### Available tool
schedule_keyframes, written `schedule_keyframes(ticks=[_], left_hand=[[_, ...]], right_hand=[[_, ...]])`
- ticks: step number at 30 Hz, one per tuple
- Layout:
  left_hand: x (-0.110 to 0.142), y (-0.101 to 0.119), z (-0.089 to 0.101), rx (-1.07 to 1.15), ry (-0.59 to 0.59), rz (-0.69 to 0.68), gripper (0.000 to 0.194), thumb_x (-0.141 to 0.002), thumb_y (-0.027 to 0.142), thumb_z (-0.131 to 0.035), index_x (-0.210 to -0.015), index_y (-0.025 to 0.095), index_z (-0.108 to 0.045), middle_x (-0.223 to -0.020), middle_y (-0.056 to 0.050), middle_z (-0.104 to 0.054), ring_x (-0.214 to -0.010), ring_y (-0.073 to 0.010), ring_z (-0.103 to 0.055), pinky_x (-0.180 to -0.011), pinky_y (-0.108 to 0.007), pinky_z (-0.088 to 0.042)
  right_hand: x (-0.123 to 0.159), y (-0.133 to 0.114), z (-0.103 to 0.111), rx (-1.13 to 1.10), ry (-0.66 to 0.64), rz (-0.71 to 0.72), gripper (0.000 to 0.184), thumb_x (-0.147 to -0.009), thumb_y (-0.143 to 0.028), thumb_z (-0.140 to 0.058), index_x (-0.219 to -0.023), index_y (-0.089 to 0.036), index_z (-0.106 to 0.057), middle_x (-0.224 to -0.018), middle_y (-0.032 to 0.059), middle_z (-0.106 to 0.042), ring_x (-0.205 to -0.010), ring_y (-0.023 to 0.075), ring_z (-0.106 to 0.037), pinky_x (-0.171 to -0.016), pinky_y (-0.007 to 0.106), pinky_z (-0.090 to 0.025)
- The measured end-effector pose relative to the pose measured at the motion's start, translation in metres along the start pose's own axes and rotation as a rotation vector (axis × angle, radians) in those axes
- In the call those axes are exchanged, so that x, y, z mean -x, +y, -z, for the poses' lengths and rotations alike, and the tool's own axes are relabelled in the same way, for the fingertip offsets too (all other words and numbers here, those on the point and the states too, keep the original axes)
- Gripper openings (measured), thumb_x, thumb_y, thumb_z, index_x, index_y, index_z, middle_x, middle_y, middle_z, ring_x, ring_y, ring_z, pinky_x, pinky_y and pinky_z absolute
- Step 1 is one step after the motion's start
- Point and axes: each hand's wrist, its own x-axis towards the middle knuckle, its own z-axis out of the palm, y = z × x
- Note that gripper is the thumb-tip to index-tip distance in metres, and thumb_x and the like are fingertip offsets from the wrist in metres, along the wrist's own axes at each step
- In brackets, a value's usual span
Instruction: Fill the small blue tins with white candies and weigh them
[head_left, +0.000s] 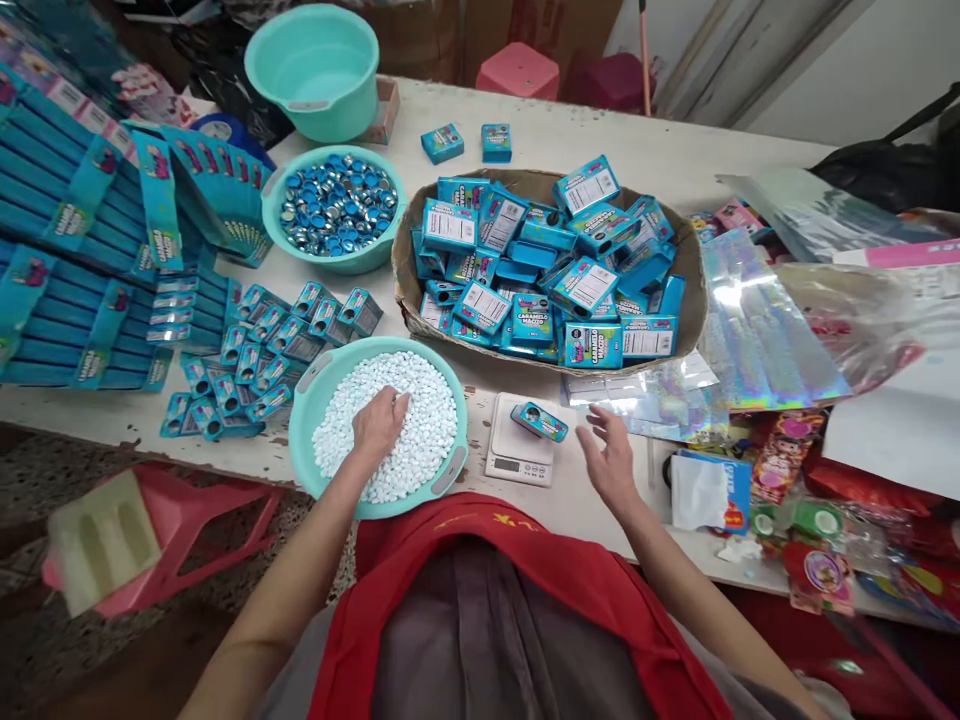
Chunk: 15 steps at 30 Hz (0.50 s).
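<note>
I'm resting my left hand [381, 424] in small white pellets [427, 415], grip unclear, right hand [609, 458] open near worktop's [637, 145] front edge, oblong blue cardboard box [543, 421] likely light, crushable: pinch long sides.

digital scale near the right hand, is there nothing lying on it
No, a small blue box lies on the scale, with the right hand open beside it.

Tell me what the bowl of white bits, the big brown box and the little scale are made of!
Bowl: probably plastic, satin-smooth, evenly mint-coloured. Brown box: looks like cardboard, dull, with a rough cut edge. Scale: likely hard plastic, pale and smooth, though I can't tell about its top plate.
</note>
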Motion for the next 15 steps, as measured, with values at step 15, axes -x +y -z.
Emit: schedule_keyframes(ticks=[15], left_hand=[[-0.011,0.003,0.049,1.78,-0.01,0.556,0.024,-0.082,0.031,-0.057,-0.065,0.017,-0.046,-0.05,0.005,-0.045,-0.039,-0.0063,-0.042,-0.036,-0.016,-0.029]], right_hand=[[0.015,0.015,0.009,-0.037,-0.012,-0.226,0.05,-0.083,-0.056,-0.044,-0.104,-0.013,-0.061,-0.108,0.0173,-0.063,-0.09,0.0242,-0.061,-0.078,0.043,-0.05]])
